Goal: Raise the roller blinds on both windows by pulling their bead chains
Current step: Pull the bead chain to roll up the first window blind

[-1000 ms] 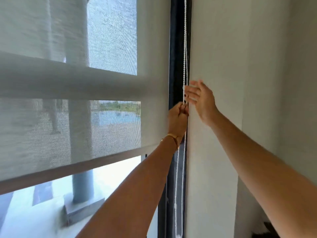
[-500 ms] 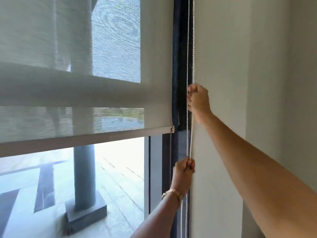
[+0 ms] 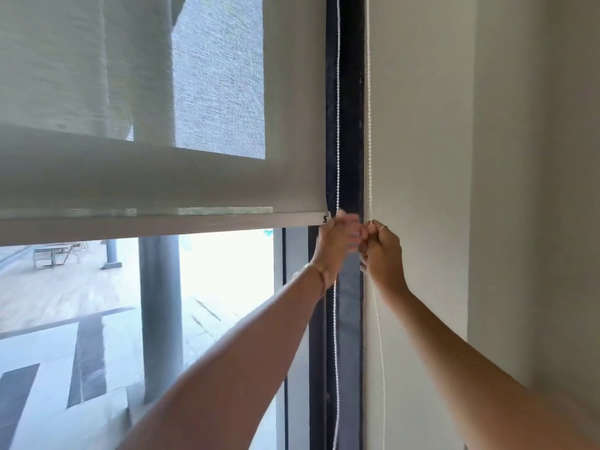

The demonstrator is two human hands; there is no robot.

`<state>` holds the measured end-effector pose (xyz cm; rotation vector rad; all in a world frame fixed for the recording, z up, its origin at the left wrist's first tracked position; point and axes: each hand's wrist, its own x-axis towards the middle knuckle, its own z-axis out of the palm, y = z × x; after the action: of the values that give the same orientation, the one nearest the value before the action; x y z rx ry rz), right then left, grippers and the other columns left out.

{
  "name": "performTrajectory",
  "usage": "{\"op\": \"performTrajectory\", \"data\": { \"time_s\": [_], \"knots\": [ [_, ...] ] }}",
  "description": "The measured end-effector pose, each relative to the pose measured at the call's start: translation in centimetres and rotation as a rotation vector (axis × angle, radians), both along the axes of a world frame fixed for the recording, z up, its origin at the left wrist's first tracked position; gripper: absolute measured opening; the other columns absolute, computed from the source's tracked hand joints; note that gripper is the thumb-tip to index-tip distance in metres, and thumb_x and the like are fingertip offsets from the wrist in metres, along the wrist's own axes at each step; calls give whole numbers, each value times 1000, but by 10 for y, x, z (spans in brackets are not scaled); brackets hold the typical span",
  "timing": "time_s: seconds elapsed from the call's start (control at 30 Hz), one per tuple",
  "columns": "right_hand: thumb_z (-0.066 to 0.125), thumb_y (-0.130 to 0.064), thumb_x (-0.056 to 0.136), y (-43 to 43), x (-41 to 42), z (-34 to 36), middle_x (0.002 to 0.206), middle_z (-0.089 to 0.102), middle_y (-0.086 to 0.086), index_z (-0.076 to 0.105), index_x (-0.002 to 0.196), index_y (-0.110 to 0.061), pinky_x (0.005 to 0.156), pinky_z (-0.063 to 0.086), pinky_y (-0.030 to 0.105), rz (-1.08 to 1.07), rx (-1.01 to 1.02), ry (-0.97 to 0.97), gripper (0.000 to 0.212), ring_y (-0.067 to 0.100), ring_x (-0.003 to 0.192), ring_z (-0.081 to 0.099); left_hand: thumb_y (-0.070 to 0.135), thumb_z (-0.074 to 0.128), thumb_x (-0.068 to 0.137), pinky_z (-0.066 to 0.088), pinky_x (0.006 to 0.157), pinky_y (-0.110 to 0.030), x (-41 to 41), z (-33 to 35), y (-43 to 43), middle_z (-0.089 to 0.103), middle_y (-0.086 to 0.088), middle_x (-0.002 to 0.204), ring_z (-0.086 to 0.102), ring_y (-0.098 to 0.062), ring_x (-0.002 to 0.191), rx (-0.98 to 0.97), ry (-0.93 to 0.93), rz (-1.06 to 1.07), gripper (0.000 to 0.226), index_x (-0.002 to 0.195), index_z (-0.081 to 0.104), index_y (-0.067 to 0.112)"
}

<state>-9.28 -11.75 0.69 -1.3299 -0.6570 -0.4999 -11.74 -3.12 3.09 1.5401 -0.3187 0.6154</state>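
Bead chain (image 3: 369,125) hung down beside the dark window frame (image 3: 345,125). Right hand (image 3: 383,251) pinched tight on it. Left hand (image 3: 339,241) blurry, grip hard to tell. Roller blind (image 3: 162,177) partway up. Best pulled straight down, hand after hand, no yanking.

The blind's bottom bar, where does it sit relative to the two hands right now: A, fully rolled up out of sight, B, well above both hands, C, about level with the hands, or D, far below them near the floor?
C: the blind's bottom bar ends right beside the left hand, with the right hand at about the same height on the bead chain.
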Motion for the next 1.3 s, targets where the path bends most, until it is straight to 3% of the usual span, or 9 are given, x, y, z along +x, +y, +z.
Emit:
{"op": "performTrajectory", "data": {
  "time_s": [0.13,0.2,0.33,0.4,0.53,0.73,0.87,1.03,1.3],
  "knots": [
    [29,-1,92,11,-6,-14,51,28,-2,39,65,-16,33,18,14,96,45,75,33,2,34,20,31,25,103,49,77,-28,-4,58,-22,63,-14,101,59,-20,81,4,-91,-52,46,121,51,-3],
    [30,-4,93,10,-7,-22,47,29,-7,40,62,-20,32,16,12,124,44,110,36,2,33,19,24,27,103,49,73,-27,-8,81,-29,61,-18,95,57,-21,75,18,-114,-68,35,116,49,-1],
    [32,-6,95,4,-10,-34,43,29,-13,39,61,-20,32,17,13,154,51,125,37,1,33,19,18,26,103,47,54,-24,-13,103,-37,57,-9,72,53,-16,55,-100,-135,-69,21,103,45,8],
    [32,-5,95,0,-11,-38,45,30,-12,40,61,-19,33,18,13,133,40,118,38,1,33,21,8,28,100,41,44,-19,-11,97,-40,50,-3,65,44,-10,47,-77,-141,-2,23,101,51,7],
    [34,-6,96,-9,-11,-44,48,29,-6,38,63,-16,36,19,14,90,10,80,35,2,36,21,1,29,96,29,39,-17,-3,78,-46,40,3,57,32,-2,38,-8,-196,66,34,86,60,8],
    [35,-7,98,-14,-11,-56,48,30,-7,38,64,-14,38,22,13,37,15,50,35,3,37,24,-7,28,76,27,47,-24,-2,67,-56,43,5,56,33,-10,49,-58,-211,149,40,58,51,21],
    [34,-3,97,-18,-12,-82,48,30,-10,38,62,-16,39,23,14,41,10,80,38,2,39,25,-9,27,78,23,49,-27,1,40,-59,40,2,58,31,-11,51,-43,-178,130,39,59,49,18],
    [34,-7,99,-16,-8,-89,51,33,-5,37,62,-15,50,23,23,19,-76,64,38,10,47,27,-11,27,79,24,50,-26,6,31,-47,39,0,60,30,-11,51,-37,-164,138,40,60,49,16],
    [35,-13,100,0,-1,-91,53,34,-8,44,67,-13,45,24,12,35,-66,88,35,4,42,30,-12,27,82,23,49,-26,5,32,-39,39,-1,60,29,-11,50,-8,-189,141,39,62,48,15]
  ]
}}
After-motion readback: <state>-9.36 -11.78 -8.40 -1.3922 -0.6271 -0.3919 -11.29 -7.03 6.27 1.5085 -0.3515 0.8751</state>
